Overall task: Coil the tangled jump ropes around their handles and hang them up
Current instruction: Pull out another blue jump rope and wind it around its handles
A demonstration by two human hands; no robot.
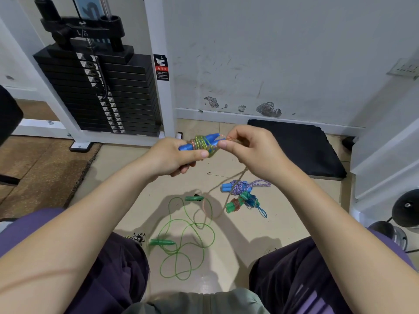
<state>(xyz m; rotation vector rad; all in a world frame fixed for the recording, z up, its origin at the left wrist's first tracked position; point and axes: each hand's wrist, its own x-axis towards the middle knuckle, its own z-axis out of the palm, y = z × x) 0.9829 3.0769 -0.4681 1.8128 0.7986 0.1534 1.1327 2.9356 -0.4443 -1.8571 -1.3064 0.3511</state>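
A black weight stack (99, 91) is seen behind. A loose green rope (186, 241) and two coiled ropes (242, 196) are spread on the floor. Blue handles (199, 142), wrapped in multicoloured rope, are gripped by the left hand (174, 158); the rope's free end (233, 139), just right of the handles, is pinched by the right hand (254, 150).

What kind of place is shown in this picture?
Most likely a gym or home workout corner: a weight stack machine stands by the wall, a black floor mat lies beside it, and jump ropes lie on the floor.
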